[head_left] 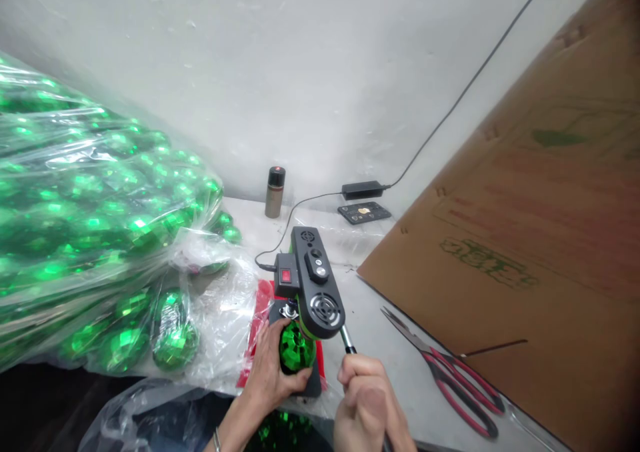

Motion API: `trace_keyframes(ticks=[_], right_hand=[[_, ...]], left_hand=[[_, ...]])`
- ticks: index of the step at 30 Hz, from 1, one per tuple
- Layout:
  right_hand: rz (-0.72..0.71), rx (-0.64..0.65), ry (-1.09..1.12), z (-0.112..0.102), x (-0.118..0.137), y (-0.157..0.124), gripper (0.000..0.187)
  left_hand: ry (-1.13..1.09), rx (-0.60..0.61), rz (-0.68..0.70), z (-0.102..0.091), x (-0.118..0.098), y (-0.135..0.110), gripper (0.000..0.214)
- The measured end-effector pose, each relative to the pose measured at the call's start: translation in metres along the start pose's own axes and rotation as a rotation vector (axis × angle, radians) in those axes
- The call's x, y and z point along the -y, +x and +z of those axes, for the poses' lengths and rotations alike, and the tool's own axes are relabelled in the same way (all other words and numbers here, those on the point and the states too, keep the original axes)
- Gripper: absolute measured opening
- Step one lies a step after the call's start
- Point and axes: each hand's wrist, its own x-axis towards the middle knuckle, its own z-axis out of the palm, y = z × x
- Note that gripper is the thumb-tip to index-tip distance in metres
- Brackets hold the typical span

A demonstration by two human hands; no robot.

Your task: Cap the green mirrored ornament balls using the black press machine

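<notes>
My left hand wraps round a shiny green faceted ball and holds it under the head of a small black press machine with a red switch. The ball's silver cap sits right below the machine head. My right hand is closed in a fist round the machine's lever handle, a metal rod with a black grip. Under the machine lies a red sheet.
A big clear plastic bag full of green balls fills the left. Red-handled scissors lie right of the machine beside a leaning cardboard sheet. At the wall stand a small bottle, a power adapter and a dark flat device.
</notes>
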Motion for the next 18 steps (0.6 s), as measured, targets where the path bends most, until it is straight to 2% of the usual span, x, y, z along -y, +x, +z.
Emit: trace_keyframes(ticks=[11, 18], right_hand=[[-0.005, -0.036, -0.016, -0.001, -0.0069, -0.0045, 0.047], [0.016, -0.117, 0.017, 0.0058, -0.0063, -0.0029, 0.048]], left_hand=[[0.041, -0.017, 0.016, 0.0038, 0.0019, 0.0009, 0.084], [0.02, -0.012, 0.008, 0.0061, 0.0048, 0.0033, 0.087]])
